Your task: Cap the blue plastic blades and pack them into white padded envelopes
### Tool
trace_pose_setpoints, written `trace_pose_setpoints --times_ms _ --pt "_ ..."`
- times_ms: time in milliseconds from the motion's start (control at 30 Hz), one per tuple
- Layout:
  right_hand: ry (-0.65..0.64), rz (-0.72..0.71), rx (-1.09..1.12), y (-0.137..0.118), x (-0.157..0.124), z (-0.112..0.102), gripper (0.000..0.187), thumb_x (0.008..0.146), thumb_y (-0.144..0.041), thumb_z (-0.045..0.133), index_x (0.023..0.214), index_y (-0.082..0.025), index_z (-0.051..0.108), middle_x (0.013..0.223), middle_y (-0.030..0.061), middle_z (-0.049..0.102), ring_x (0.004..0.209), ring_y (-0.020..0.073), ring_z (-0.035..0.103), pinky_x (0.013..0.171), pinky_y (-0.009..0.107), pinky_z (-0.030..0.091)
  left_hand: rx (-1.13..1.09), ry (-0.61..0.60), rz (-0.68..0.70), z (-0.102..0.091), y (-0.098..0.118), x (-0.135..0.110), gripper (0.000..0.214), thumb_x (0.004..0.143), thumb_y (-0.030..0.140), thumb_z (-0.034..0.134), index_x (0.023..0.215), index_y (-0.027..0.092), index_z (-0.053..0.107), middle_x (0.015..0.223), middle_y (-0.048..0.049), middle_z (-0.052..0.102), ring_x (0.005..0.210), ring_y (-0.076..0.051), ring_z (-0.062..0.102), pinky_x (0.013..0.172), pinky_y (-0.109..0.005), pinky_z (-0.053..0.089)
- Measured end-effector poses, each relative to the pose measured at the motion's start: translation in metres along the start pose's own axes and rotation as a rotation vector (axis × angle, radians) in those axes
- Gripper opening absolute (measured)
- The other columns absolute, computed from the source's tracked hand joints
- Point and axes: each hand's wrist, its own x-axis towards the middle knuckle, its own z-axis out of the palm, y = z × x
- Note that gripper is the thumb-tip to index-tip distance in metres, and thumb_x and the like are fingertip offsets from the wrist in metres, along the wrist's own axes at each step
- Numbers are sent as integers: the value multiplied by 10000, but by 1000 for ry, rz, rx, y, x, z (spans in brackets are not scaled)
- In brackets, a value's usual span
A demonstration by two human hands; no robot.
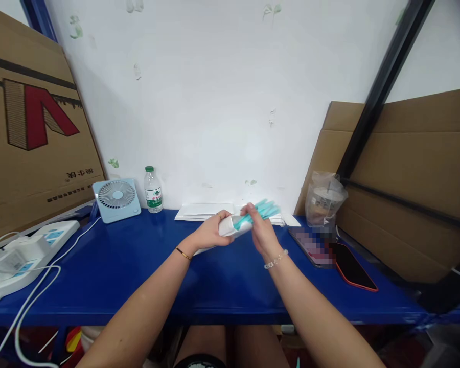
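While left fingers (224, 213) curl round white packet (225, 226), right fingers (256, 215) close on turquoise sticks (267, 208).

This place seems to be a storeroom or a small workshop; which of the two, I cannot say surely. The work surface is a long bench of blue painted metal (122, 281), and at the right a dark metal post (383, 87) rises like the frame of a storage rack. A large brown cardboard box with red and black printing (30, 168) stands at the left, and plain brown cardboard panels (417, 204) at the right. The plain white wall (214, 102) carries worn greenish marks. A white power strip (57, 237) and a light-blue square fan (117, 197) show everyday working use.
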Motion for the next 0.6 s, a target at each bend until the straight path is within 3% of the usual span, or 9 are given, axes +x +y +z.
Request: trace_pose_setpoints --times_ms 100,200,300,400,500,600 --pt "-269 28 -189 -35 9 20 328 700 -502 647 760 -180 632 785 20 631 774 182 550 729 291 394 -221 91 55 -2 10 5 642 630 224 686 1220 183 436 1082 -56 586 918 -198 557 774 -291 430" --pt "-471 31 -336 -66 21 35 364 700 -528 635 729 -165 621 713 3 614 717 162 530 672 275 381 -476 161 91 -3 11 8 711 645 245 700 1290 208 402 1189 -75 548 1015 -226 533 836 -318 414" --pt "-598 26 -440 -84 30 39 378 710 -536 624 716 -158 619 677 -2 600 671 149 522 633 267 377 -697 171 37 -3 3 9 614 632 300 710 1193 163 499 999 -76 625 887 -220 580 777 -321 435" --pt "-769 23 -495 -90 37 30 342 647 -442 721 837 -167 649 754 8 626 675 153 553 629 268 403 -853 124 -3 -6 -3 5 527 616 368 703 1064 120 575 886 -91 647 820 -231 599 765 -348 448" --pt "-814 -54 -473 -88 42 15 334 600 -357 767 854 -167 664 831 17 629 714 157 560 634 264 408 -858 125 -15 -9 3 -2 560 639 408 685 1114 138 561 991 -109 641 901 -255 592 792 -357 452" --pt "-730 -106 -450 -82 45 7 255 702 -405 678 690 -152 656 678 -6 585 635 125 497 596 250 362 -702 208 -13 -7 18 -12 583 655 347 715 1179 190 515 1084 -83 620 992 -245 566 830 -336 446"
